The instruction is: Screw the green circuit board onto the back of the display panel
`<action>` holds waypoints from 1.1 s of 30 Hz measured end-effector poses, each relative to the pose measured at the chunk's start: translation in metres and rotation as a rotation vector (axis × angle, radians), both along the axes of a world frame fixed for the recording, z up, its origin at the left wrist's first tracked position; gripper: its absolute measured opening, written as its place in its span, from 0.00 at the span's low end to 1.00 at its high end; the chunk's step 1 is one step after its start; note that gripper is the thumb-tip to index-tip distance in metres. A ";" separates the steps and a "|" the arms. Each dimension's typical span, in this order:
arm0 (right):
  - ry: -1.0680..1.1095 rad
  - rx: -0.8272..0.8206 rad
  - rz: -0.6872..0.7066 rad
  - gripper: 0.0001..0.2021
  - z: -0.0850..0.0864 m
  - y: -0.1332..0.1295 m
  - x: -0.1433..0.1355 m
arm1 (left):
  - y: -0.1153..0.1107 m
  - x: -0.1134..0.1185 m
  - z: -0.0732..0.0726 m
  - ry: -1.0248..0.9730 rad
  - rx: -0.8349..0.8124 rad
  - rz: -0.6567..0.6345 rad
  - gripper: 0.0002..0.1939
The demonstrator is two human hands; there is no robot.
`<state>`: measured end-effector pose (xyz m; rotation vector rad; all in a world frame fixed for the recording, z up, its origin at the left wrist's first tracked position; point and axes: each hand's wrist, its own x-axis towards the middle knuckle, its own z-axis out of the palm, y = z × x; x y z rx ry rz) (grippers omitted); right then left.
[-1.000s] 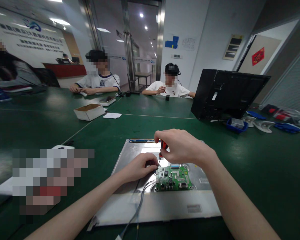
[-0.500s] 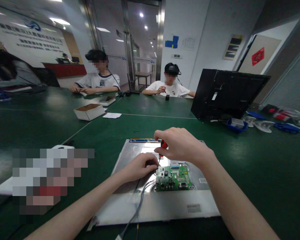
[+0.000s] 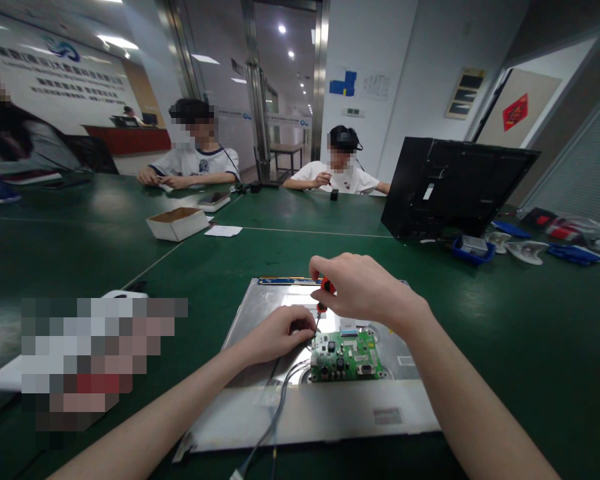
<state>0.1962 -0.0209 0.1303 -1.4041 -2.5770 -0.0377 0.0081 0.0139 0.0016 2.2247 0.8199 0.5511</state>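
Observation:
My right hand (image 3: 365,287) is closed around the red-and-black handle of a screwdriver (image 3: 323,307), holding it nearly upright. Its thin shaft points down at the upper left corner of a green circuit board (image 3: 347,357). Close beside the tip, my left hand (image 3: 285,331) has its fingers curled and pinched; what they hold, if anything, is hidden. The board lies on the silvery back of a flat display panel (image 3: 340,413). Grey cables (image 3: 283,400) run from the board's left side toward me over the panel's near edge.
A black monitor housing (image 3: 455,190) stands at the right, near a blue tray (image 3: 473,250) and several bagged items. Farther left are a white open box (image 3: 177,223) and a paper slip (image 3: 223,231). A blurred-out object (image 3: 95,353) lies left of my arm. Other people sit across the green table (image 3: 190,260).
The screwdriver handle has turned slightly in my right hand. My left hand stays at the board's corner.

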 end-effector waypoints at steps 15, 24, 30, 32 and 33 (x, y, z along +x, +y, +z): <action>0.051 -0.051 0.107 0.10 0.000 -0.003 0.003 | 0.000 0.000 -0.001 -0.028 -0.008 0.008 0.03; -0.032 0.002 -0.034 0.08 0.001 0.001 0.000 | -0.001 0.000 0.000 0.005 0.009 0.015 0.04; 0.011 -0.048 0.038 0.09 0.002 -0.001 0.001 | 0.000 0.000 0.001 0.014 0.019 0.014 0.04; 0.029 -0.065 0.076 0.11 0.002 -0.002 0.003 | -0.001 0.000 0.001 0.014 0.020 0.012 0.04; 0.034 -0.071 0.089 0.11 0.002 -0.002 0.004 | -0.001 0.001 0.001 0.013 0.019 0.012 0.04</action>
